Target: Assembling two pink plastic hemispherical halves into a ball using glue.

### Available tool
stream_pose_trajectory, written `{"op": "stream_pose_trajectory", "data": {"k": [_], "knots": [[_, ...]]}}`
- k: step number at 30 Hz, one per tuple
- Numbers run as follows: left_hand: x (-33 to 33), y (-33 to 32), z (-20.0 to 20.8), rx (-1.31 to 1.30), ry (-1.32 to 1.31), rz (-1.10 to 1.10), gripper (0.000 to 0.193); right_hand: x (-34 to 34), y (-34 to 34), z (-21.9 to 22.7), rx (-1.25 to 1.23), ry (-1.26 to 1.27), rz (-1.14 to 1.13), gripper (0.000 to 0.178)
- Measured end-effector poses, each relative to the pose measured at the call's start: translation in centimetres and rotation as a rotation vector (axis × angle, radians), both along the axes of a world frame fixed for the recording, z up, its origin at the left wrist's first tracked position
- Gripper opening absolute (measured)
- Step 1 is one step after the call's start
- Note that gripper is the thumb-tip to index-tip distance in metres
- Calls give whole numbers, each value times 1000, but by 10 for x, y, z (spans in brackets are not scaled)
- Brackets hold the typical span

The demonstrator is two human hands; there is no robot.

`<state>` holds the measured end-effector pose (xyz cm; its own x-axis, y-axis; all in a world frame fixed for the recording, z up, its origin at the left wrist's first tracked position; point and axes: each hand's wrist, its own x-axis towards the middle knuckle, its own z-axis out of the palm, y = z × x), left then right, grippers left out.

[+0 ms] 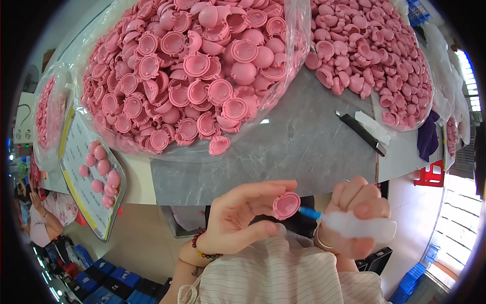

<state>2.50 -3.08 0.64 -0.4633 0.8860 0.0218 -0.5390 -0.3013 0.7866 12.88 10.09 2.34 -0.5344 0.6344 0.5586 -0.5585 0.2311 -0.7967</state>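
Note:
My left hand (243, 215) is closed on a small pink half-shell (287, 205), its hollow side turned up and toward the right. In my right hand (357, 213) is a translucent white squeeze bottle (362, 227), lying nearly level. Its blue nozzle (309, 213) points left and reaches the rim of the half-shell; whether it touches, I cannot tell. Beyond my hands, a large heap of similar pink half-shells (197, 66) lies on clear plastic sheeting. One loose half-shell (219, 145) rests at the heap's near edge.
A second pile of smaller pink pieces (374, 61) lies at the far right. Near it are a black-handled cutter (360, 133) and a purple cloth (429, 136). At left, a tray (91, 202) holds several pink balls (103, 167). The grey tabletop's near edge (202, 202) runs just beyond my hands.

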Motion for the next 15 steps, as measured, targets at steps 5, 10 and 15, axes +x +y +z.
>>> {"op": "stream_pose_trajectory", "data": {"k": [5, 10, 15], "knots": [[0, -2, -3, -13, 28, -2, 42, 1, 2, 0, 274, 3, -25, 51], [-1, -1, -2, -27, 30, 26, 41, 2, 0, -1, 350, -61, -79, 56], [-1, -2, -1, -32, 23, 27, 40, 2, -3, 1, 324, -118, -88, 56]]}}
